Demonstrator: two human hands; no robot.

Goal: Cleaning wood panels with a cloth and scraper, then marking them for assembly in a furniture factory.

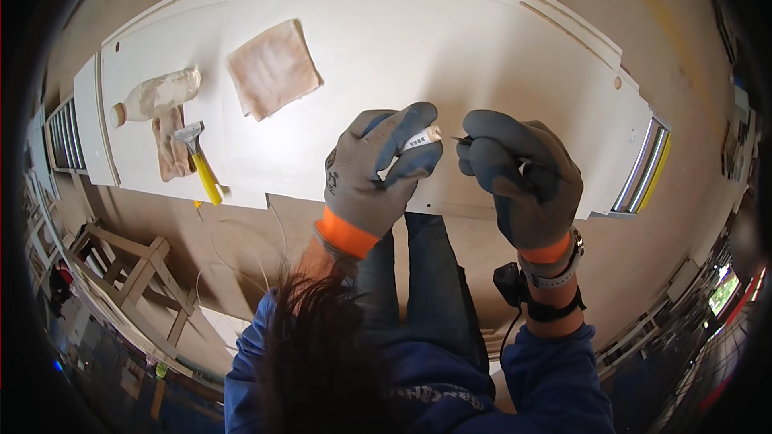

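Observation:
My left hand [366, 173], in a grey glove with an orange cuff, is closed round a small white tube [420, 140] with a printed label and a tan end. That end points toward my right hand [527, 177], which wears a matching glove. Its fingers pinch a small dark pointed piece [461, 140], mostly hidden by the glove, so its kind is unclear. A narrow gap separates the piece from the tube. Both hands are above the near part of a long white panel [362, 48].
On the panel's left lie a clear bottle [165, 95], a folded pale cloth [274, 69], a smaller brownish cloth [170, 153] and a yellow-handled scraper [201, 162]. Metal rollers [643, 167] flank the panel's right end. A wooden frame [141, 269] stands on the floor at left.

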